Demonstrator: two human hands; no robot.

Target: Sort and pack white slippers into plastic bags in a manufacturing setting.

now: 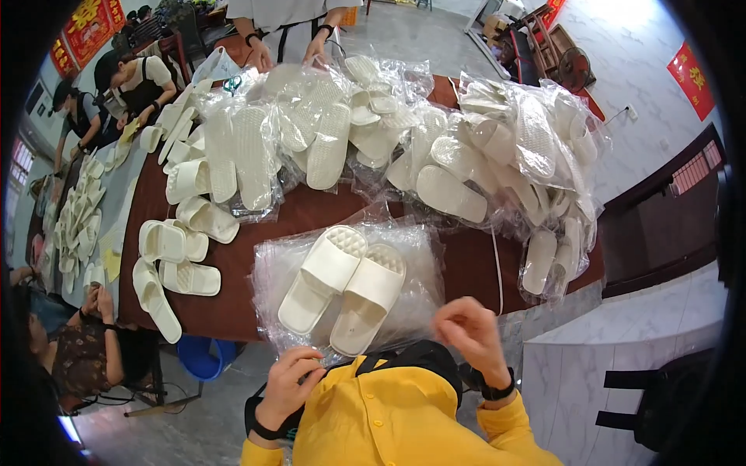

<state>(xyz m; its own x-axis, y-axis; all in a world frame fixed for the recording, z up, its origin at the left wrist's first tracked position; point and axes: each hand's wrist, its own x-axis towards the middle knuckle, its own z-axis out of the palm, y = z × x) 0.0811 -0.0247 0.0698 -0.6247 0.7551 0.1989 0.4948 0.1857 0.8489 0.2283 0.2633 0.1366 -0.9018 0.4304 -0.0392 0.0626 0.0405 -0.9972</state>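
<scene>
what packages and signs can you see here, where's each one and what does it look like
Clear plastic bag: on the brown table before both hands, flat and crinkly, a cream slipper pair on it.
Bagged slipper pile: far right of table, shiny clear wraps over cream slippers.
Red wall sign: upper right, tilted square, yellow characters.
Red hangings: upper left wall, red with gold.
Left hand and right hand pinch the bag's near edge.

Pair of slippers point(342, 287) side by side on stack of plastic bags point(420, 264) at near edge of table point(249, 303). Loose slippers point(175, 264) left. Bagged slippers point(435, 147) heaped behind, along far edge, toward right corner.
</scene>
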